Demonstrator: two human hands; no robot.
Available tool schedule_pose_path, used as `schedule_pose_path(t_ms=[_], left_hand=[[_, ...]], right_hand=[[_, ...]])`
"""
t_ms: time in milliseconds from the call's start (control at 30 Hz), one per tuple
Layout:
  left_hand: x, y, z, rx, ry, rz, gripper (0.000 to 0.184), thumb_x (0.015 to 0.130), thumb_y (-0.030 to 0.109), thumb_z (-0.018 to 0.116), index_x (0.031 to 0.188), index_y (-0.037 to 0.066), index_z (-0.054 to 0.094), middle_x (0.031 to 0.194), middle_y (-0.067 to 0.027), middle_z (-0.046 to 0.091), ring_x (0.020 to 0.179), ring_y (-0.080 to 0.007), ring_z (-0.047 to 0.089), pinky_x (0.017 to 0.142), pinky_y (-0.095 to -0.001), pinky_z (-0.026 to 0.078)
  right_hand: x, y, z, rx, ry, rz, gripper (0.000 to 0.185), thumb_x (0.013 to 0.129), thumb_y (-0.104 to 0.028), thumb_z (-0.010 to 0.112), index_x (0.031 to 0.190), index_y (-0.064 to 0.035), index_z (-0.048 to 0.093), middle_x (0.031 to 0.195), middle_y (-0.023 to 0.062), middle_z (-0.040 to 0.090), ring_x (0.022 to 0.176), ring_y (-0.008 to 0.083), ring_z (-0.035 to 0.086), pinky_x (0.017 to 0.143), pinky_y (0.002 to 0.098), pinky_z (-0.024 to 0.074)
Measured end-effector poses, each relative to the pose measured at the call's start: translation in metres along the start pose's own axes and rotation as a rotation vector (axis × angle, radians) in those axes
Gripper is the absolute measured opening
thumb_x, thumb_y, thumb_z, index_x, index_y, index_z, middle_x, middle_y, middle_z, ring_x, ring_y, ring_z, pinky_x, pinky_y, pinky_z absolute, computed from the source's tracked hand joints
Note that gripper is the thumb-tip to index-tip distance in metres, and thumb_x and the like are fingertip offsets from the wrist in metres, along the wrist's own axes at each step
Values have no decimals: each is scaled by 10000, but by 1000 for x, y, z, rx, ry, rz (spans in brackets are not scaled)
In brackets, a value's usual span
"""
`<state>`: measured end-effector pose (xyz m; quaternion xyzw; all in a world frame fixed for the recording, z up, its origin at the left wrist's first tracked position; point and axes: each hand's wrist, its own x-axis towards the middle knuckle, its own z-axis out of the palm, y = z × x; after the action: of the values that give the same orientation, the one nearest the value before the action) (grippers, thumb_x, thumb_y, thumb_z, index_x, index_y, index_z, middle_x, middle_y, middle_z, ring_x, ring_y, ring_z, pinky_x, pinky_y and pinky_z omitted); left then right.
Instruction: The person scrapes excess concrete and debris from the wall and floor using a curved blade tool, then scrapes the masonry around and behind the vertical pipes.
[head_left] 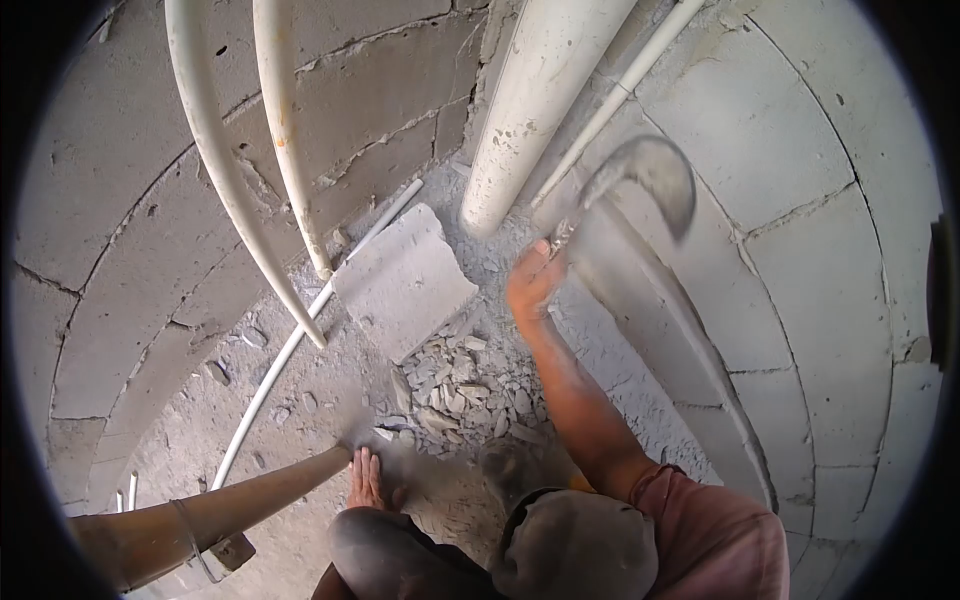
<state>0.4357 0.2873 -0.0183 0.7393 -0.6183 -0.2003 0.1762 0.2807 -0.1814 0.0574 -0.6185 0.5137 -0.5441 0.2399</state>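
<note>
My right hand is wrapped round the handle of a hand tool with a curved grey metal head. The head is blurred by motion, so its exact kind is unclear. It is raised beside the right wall, above the rubble. My left hand shows stretched fingers in front of my knee, close by the end of a brown pole; whether they touch is unclear. Ahead of both hands lie broken grey block chips and a large pale block slab.
Two curved white pipes come down on the left. A thick white pipe stands in the corner beside a thinner pipe. One thin white pipe lies across the dusty floor. Grey block walls rise on both sides.
</note>
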Motion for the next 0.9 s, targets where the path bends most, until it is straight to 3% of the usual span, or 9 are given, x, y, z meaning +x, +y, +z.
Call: schedule_pose_path(t_ms=[67,167,233,400,633,767,833,900], left_hand=[[-3,0,0,8,-9,-7,938,858,342,750,1554,-47,255,1606,-316,282,1509,-493,254,1211,-630,249],[2,3,2,7,17,7,936,857,337,748,1551,-55,258,1607,-318,281,1507,-496,256,1211,-629,249],[0,3,-4,0,15,6,933,858,335,746,1549,-61,260,1607,-319,280,1505,-497,258,1211,-628,249],[3,3,-4,-4,-31,12,1002,801,258,775,1553,-59,193,1598,-366,233,1498,-539,228,1211,-644,230],[-2,-5,10,3,10,18,992,821,331,771,1563,-38,226,1602,-341,272,1496,-523,260,1207,-639,244],[-5,-7,10,4,-19,7,993,817,317,765,1559,-44,212,1604,-353,245,1498,-532,239,1202,-657,230],[-2,-9,13,4,-10,18,1004,812,313,761,1556,-51,195,1601,-367,231,1496,-546,226,1199,-672,216],[-3,-15,14,2,-26,33,1010,801,301,763,1554,-60,195,1601,-367,230,1497,-548,222,1198,-673,217]], right_hand=[[0,7,7,73,36,-32,350,1069,-235,510,982,95,587,762,243,606,687,404,583,647,473,450],[25,21,29,-213,206,-257,335,1062,-240,517,982,81,569,721,220,579,670,391,571,631,467,443],[12,7,16,-115,31,-6,334,1059,-242,518,1005,85,560,716,214,575,675,395,575,638,462,449],[-7,7,7,-90,68,-17,345,1059,-243,514,1028,95,579,729,232,584,697,417,591,658,474,462],[-10,18,9,-90,58,-21,321,1045,-221,526,1025,95,580,761,262,612,700,486,592,650,491,466],[-12,28,9,-92,85,-54,314,1049,-212,524,993,90,595,789,273,623,718,473,602,657,490,466],[10,34,22,-181,-34,96,318,1054,-222,526,974,80,587,783,264,613,717,458,603,648,485,461],[0,21,17,-131,-8,73,356,1067,-239,488,953,84,587,751,245,583,685,416,566,651,477,447]])
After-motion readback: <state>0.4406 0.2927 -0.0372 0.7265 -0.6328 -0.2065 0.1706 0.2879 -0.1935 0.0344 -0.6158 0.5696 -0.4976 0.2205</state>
